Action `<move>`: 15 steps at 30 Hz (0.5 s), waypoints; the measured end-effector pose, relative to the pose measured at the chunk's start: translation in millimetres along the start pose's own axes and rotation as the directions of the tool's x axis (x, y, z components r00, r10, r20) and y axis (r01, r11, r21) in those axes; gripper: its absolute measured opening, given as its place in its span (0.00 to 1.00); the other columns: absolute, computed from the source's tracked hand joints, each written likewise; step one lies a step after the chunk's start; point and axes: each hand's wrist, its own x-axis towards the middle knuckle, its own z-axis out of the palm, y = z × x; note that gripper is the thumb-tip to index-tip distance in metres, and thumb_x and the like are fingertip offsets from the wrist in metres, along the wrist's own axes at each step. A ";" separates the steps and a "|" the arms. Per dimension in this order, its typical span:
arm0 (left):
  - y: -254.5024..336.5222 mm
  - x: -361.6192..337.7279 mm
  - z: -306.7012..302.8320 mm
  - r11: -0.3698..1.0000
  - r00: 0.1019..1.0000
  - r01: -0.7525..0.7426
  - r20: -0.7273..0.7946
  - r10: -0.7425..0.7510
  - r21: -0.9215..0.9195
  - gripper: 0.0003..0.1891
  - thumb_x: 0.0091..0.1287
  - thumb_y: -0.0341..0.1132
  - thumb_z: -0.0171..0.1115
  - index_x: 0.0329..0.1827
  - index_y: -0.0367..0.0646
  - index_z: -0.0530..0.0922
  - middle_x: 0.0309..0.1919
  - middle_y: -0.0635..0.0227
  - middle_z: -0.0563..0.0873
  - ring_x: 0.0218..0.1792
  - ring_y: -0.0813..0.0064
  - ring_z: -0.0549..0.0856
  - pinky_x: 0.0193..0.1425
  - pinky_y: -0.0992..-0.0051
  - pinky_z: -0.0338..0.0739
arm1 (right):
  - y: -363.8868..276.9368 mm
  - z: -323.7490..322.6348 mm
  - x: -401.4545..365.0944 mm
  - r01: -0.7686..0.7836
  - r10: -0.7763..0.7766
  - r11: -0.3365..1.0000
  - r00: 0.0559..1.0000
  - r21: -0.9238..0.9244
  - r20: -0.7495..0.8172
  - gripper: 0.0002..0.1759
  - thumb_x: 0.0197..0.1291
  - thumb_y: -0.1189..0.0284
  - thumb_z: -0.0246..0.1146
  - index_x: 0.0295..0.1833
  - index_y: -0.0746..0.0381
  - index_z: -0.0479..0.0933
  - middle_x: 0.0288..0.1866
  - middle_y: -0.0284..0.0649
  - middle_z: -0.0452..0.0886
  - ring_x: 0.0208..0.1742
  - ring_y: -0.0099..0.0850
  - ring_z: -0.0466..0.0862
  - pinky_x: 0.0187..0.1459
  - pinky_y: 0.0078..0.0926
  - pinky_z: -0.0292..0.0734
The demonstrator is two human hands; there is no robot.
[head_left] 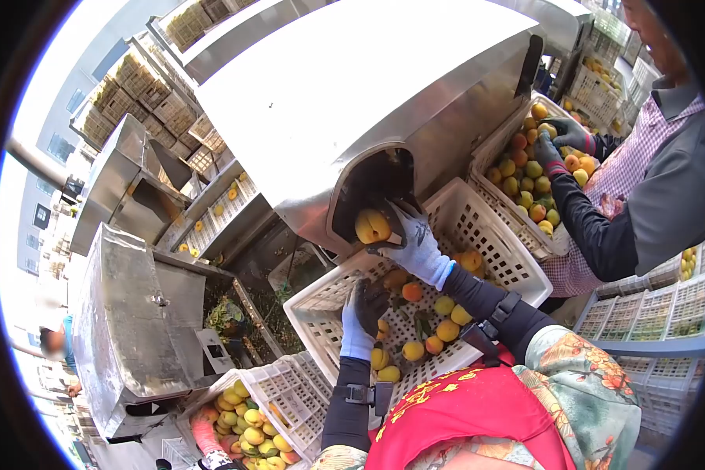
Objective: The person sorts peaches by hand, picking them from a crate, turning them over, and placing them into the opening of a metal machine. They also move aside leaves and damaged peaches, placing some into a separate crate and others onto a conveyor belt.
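Note:
My right hand (412, 244), in a light-blue and dark-coated glove, is at the round opening of a metal machine (345, 184). Its fingers and thumb close around the right side of a yellow peach (372, 225) there. Lower and to the left, my left hand (359, 315), gloved alike, hovers over the near-left side of a white plastic crate (493, 235). Its dark fingertips point up, slightly apart, with nothing visible in them. Several yellow-orange peaches (447, 330) and a green leaf lie on the crate's floor.
At the right, a co-worker in dark gloves (556, 145) handles fruit over another full crate (529, 176). A tilted crate (294, 395) of peaches stands at lower left, with another person's pink-gloved hand (205, 435) beside it. Metal housing (149, 313) and a conveyor (219, 207) stand left.

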 end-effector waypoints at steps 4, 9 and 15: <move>-37.9 20.6 -43.0 0.960 0.966 0.007 -0.249 0.066 0.281 0.18 0.70 0.42 0.57 0.58 0.42 0.75 0.48 0.61 0.84 0.42 0.70 0.84 0.47 0.73 0.77 | 27.0 12.4 2.6 0.025 -0.020 0.997 0.997 -0.071 0.070 0.47 0.44 0.56 0.73 0.68 0.64 0.64 0.65 0.51 0.69 0.68 0.49 0.66 0.70 0.49 0.53; -96.8 54.1 -86.3 -0.077 0.970 0.180 -0.164 0.181 0.981 0.37 0.62 0.61 0.53 0.71 0.48 0.65 0.66 0.50 0.71 0.66 0.50 0.71 0.69 0.57 0.64 | 70.4 69.5 40.8 0.185 -0.157 0.968 0.973 -0.168 0.167 0.47 0.53 0.54 0.68 0.70 0.69 0.58 0.71 0.56 0.59 0.71 0.57 0.59 0.73 0.54 0.47; -137.9 57.5 -102.4 -0.358 0.883 -0.144 -0.043 -0.467 0.923 0.37 0.63 0.53 0.53 0.73 0.44 0.59 0.66 0.47 0.69 0.68 0.50 0.68 0.71 0.56 0.61 | 34.7 24.3 -0.8 0.256 -0.247 0.958 0.966 -0.131 0.077 0.42 0.51 0.57 0.68 0.67 0.67 0.63 0.69 0.56 0.62 0.69 0.57 0.62 0.69 0.58 0.53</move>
